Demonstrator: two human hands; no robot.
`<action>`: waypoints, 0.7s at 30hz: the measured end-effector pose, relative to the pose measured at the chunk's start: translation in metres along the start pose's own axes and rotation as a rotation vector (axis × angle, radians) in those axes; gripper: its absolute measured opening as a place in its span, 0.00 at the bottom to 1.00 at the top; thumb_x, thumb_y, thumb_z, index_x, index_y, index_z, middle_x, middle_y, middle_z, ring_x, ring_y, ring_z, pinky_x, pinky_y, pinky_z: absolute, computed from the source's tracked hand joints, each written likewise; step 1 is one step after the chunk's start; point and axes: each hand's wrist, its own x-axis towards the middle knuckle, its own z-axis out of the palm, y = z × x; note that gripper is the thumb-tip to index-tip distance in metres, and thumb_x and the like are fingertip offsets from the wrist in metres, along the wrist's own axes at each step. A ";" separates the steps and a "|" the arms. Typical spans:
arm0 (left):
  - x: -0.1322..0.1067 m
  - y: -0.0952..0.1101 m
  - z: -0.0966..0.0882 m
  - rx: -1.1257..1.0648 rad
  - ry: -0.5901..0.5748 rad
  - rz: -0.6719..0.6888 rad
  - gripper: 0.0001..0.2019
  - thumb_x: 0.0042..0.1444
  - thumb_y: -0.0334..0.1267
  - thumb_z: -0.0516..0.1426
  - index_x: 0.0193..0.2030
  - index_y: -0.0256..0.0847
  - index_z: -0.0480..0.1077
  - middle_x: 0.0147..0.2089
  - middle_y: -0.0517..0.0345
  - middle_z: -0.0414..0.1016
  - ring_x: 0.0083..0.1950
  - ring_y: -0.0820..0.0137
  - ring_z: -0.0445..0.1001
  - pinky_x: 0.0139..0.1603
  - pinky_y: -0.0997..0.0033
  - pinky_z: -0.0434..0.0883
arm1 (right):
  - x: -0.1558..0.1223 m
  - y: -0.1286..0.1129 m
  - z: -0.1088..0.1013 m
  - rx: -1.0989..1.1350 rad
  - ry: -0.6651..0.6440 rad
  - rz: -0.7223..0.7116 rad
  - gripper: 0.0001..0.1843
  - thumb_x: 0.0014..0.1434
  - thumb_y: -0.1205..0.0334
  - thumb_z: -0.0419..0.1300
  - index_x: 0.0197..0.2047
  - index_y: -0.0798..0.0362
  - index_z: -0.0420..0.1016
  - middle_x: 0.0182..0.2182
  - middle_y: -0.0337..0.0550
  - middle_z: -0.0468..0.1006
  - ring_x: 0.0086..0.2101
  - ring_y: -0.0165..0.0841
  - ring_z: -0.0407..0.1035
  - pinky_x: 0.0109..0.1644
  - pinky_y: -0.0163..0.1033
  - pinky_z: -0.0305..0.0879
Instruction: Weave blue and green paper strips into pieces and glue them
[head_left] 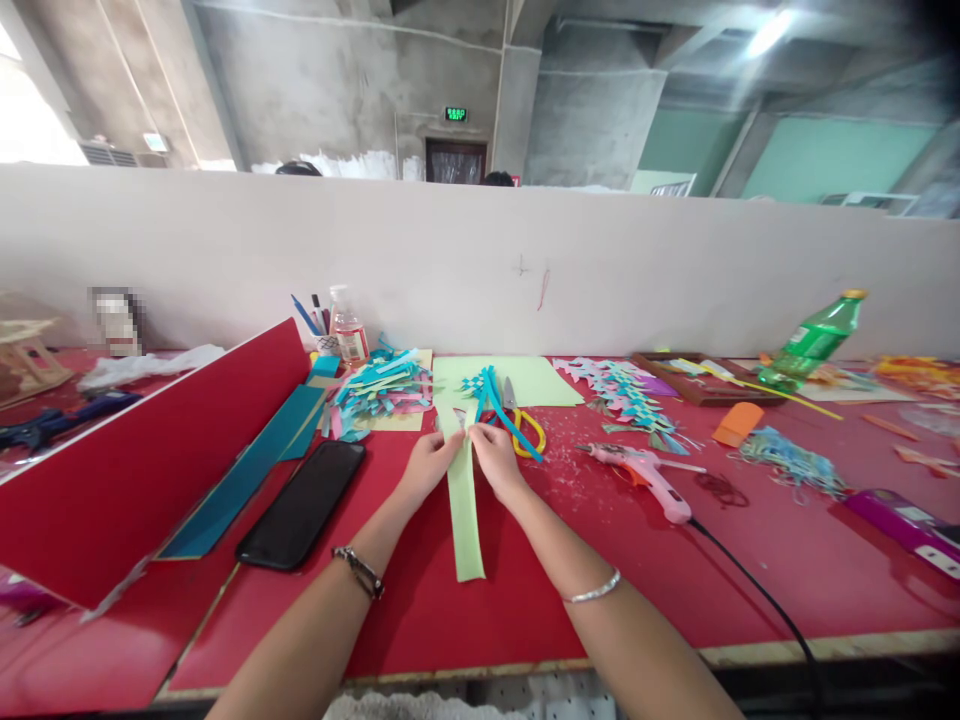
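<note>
My left hand (429,464) and my right hand (496,460) meet at the top end of a long pale green paper strip (465,520) that lies on the red table (675,590) and points back toward me. Both hands pinch that end, fingers closed. Just beyond my fingers lie scissors (521,415) with yellow handles, a blue strip, and a small woven blue-and-white piece (474,385) on a pale green sheet (532,380).
A black phone (304,503) lies left of my hands, beside teal strips and a red board (142,470). A pink glue gun (645,475) with a black cord lies to the right. Paper scraps, a green bottle (814,340), pens and a small spray bottle stand along the white partition.
</note>
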 end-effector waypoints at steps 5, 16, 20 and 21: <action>0.002 0.000 0.000 0.023 0.034 0.061 0.20 0.40 0.54 0.54 0.19 0.34 0.65 0.16 0.64 0.61 0.20 0.77 0.58 0.19 0.79 0.53 | 0.002 0.002 0.001 -0.004 -0.046 0.021 0.15 0.47 0.57 0.49 0.16 0.51 0.48 0.13 0.30 0.47 0.18 0.24 0.45 0.22 0.32 0.41; 0.002 -0.002 -0.001 0.039 0.046 0.036 0.21 0.42 0.54 0.54 0.20 0.34 0.66 0.16 0.63 0.61 0.19 0.76 0.58 0.19 0.78 0.53 | 0.000 0.000 0.000 0.000 -0.038 -0.013 0.15 0.49 0.55 0.48 0.18 0.51 0.48 0.14 0.30 0.47 0.19 0.24 0.45 0.22 0.32 0.43; 0.002 -0.004 -0.001 0.044 0.047 0.026 0.20 0.41 0.53 0.54 0.18 0.34 0.65 0.15 0.63 0.61 0.18 0.77 0.58 0.18 0.78 0.52 | 0.000 -0.005 0.000 -0.005 -0.075 -0.042 0.16 0.49 0.54 0.48 0.17 0.52 0.48 0.16 0.32 0.48 0.21 0.25 0.47 0.24 0.32 0.44; 0.003 -0.004 -0.001 0.044 0.060 0.029 0.20 0.41 0.53 0.54 0.18 0.34 0.64 0.15 0.63 0.60 0.18 0.77 0.57 0.18 0.78 0.52 | 0.000 -0.006 0.000 -0.010 -0.090 -0.046 0.17 0.49 0.54 0.48 0.17 0.52 0.48 0.16 0.32 0.48 0.21 0.25 0.46 0.24 0.32 0.44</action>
